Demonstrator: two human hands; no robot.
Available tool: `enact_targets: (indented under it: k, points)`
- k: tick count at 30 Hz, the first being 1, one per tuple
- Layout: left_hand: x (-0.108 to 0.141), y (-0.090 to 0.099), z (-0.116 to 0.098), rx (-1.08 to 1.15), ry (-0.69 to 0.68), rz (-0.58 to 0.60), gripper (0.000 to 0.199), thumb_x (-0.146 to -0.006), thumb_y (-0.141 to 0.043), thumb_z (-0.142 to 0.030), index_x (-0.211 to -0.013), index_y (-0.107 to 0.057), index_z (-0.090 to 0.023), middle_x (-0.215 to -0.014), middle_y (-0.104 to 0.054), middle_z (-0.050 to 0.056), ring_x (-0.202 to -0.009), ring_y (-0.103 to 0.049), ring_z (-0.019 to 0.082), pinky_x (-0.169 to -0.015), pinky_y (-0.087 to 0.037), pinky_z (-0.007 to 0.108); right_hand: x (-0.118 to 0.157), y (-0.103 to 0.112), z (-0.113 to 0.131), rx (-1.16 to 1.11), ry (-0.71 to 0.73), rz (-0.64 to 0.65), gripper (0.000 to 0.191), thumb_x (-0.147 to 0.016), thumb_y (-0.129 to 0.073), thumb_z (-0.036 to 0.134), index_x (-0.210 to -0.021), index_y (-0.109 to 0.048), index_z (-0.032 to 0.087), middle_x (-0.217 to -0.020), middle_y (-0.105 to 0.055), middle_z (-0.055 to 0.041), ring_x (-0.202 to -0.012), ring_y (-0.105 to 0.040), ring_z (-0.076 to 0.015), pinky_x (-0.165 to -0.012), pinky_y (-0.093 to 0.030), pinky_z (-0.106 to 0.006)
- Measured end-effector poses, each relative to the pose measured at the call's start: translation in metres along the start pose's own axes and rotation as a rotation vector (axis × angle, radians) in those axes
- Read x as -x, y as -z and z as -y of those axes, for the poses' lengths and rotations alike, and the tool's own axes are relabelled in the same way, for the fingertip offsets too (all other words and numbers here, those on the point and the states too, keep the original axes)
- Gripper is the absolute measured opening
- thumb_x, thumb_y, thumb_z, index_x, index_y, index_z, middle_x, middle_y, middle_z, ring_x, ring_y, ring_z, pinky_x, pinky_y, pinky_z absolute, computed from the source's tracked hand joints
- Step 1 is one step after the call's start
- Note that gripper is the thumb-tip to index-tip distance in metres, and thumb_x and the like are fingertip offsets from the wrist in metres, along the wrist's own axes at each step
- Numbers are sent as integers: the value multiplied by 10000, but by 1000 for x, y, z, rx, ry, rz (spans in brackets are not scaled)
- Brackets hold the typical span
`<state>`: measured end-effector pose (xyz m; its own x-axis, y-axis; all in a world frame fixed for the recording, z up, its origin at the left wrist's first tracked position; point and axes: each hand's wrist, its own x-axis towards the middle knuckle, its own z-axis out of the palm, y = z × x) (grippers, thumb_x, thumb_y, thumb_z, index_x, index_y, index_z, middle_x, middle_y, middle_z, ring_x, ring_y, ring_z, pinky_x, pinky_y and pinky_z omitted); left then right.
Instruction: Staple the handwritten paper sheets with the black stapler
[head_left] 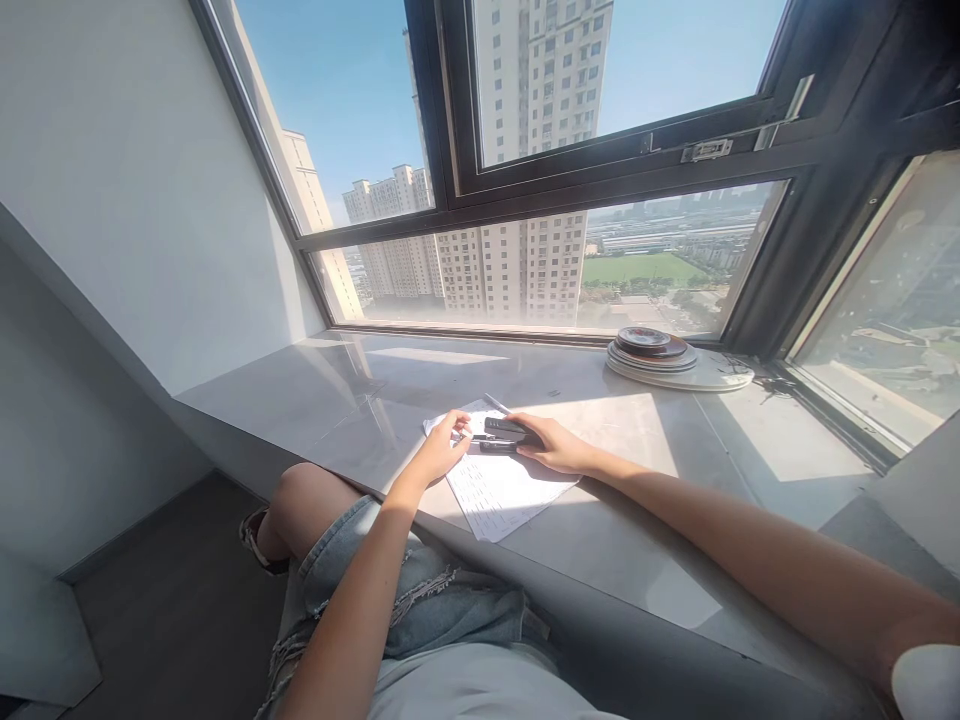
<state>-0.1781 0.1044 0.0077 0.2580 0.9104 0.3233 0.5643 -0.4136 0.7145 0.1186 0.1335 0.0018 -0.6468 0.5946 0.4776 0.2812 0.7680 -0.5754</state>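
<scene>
A black stapler (501, 437) lies over the papers, its upper arm raised apart from its base. My right hand (551, 444) is closed around its rear end. My left hand (442, 446) is at the stapler's front, thumb and fingers drawn together in a pinch. What those fingertips hold, if anything, is too small to make out. Beneath both hands rest white sheets of paper (517, 496) with rows of printed or written lines along the left side. A thin pen-like stick (495, 404) shows at the far edge of the paper, partly hidden.
A stack of round plates or lids (651, 352) stands on the stone window sill (360, 390) at the back right. Behind it is a dark window frame (540, 192) with a metal latch. My knees are against the sill's front edge.
</scene>
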Motion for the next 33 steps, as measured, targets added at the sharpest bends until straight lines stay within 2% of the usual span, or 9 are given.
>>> enact_targets:
  k: [10, 18, 25, 29, 33]
  points:
    - [-1, 0, 1, -23, -3, 8, 280, -962, -588, -221, -1239, -593, -260, -1193, -675, 52, -1106, -650, 198, -996, -518, 354, 0, 1, 1, 6, 4, 7, 576, -939, -667, 237, -1501, -550, 278, -1436, -686, -99, -1290, -670, -300, -1124, -529, -507]
    - [-1, 2, -3, 1, -27, 22, 311, -923, -650, -242, -1230, -601, -258, -1170, -707, 56, -1089, -658, 206, -1004, -525, 370, 0, 1, 2, 11, 1, 0, 566, -932, -673, 253, -1488, -572, 272, -1404, -707, -104, -1251, -686, -305, -1089, -549, -491]
    - [-2, 0, 2, 0, -12, 1, 316, -912, -625, -223, -1226, -606, -256, -1138, -707, 51, -1061, -657, 201, -993, -530, 368, 0, 0, 0, 24, 6, 0, 567, -938, -667, 258, -1495, -565, 283, -1424, -697, -98, -1264, -685, -303, -1099, -548, -494]
    - [-3, 0, 7, -43, 2, -31, 324, -894, -622, -200, -1213, -613, -257, -1089, -684, 35, -1001, -640, 188, -933, -524, 339, 0, 1, 1, 19, 3, 6, 557, -935, -671, 243, -1482, -570, 280, -1415, -701, -94, -1271, -684, -297, -1101, -548, -483]
    - [-2, 1, 7, -158, -7, -73, 332, -854, -642, -180, -1178, -616, -248, -914, -598, -11, -837, -576, 166, -822, -483, 303, 0, 1, 3, 15, 0, 7, 549, -938, -672, 242, -1476, -568, 278, -1420, -696, -96, -1277, -680, -298, -1110, -542, -493]
